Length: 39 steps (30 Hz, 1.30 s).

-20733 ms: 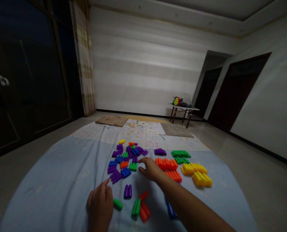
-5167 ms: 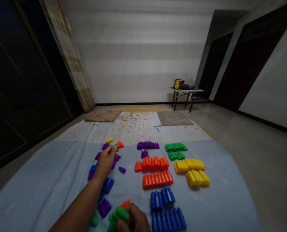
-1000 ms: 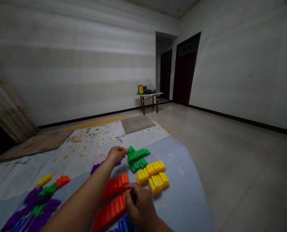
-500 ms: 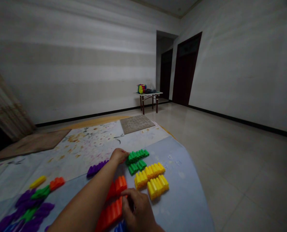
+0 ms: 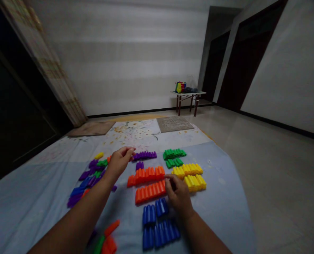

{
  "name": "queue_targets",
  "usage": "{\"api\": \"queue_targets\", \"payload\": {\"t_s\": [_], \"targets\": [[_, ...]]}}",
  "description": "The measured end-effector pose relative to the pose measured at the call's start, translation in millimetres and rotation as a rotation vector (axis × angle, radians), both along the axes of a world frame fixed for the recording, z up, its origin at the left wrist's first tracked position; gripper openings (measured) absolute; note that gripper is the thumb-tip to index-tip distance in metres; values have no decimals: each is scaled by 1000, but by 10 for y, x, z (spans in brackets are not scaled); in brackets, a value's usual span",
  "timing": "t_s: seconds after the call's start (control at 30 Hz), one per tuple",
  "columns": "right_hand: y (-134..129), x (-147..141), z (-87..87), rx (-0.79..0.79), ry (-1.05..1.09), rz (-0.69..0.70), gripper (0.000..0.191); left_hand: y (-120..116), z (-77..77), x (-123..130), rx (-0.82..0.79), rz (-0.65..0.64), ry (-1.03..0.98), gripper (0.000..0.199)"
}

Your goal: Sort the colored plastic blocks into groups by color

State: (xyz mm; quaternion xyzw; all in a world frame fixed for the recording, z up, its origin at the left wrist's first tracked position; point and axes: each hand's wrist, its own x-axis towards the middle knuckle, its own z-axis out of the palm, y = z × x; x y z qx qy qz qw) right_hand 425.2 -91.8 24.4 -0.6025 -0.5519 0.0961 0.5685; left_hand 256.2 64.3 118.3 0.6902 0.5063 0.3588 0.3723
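Note:
My left hand (image 5: 120, 160) is at the left end of a row of purple plastic pieces (image 5: 146, 155), its thumb and fingers drawn together. Whatever may be between those fingertips is too small to make out. Beside the right ends of two orange rows (image 5: 150, 192) is my right hand (image 5: 180, 194), fingers curled and thumb near the index finger; its grip is partly hidden. Two or three purple pieces (image 5: 139, 165) lie just above the orange rows. Blue pieces (image 5: 166, 233) stand in groups nearer me, with yellow groups (image 5: 195, 182) and green groups (image 5: 174, 153) to the right.
A loose mixed pile of purple, green, blue and orange pieces (image 5: 89, 180) lies left of my left forearm. More orange pieces (image 5: 109, 243) are at the front. The cloth-covered table (image 5: 220, 197) has a curved right edge. A small table (image 5: 188, 93) stands by the far wall.
My view has swung left and shows more of the table. My left hand has gone from the green pieces to the purple row's left end. My right hand remains beside the orange rows.

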Motion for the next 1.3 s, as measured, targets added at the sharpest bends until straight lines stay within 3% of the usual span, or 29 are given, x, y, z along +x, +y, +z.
{"api": "queue_targets", "payload": {"t_s": [0.17, 0.3, 0.5, 0.77, 1.07, 1.3], "targets": [[-9, 40, -27, -73, 29, 24, 27, -388, -277, -1031, 55, 106, 92, 47], [-3, 54, -31, -155, 3, 43, 28, -512, -529, -1435, 126, 121, 316, 42], [-25, 95, 34, -253, -109, 63, 30, -698, -576, -1534, 208, 49, 465, 38], [-16, 120, 13, -388, -146, 146, 28, -828, -614, -1854, 196, 193, 514, 38], [-73, 305, 75, -570, -396, 137, 22, -769, -680, -1621, 215, 164, 496, 37], [-36, 291, -72, -623, -396, 86, 19, -718, -709, -1631, 207, 185, 484, 36]]}}
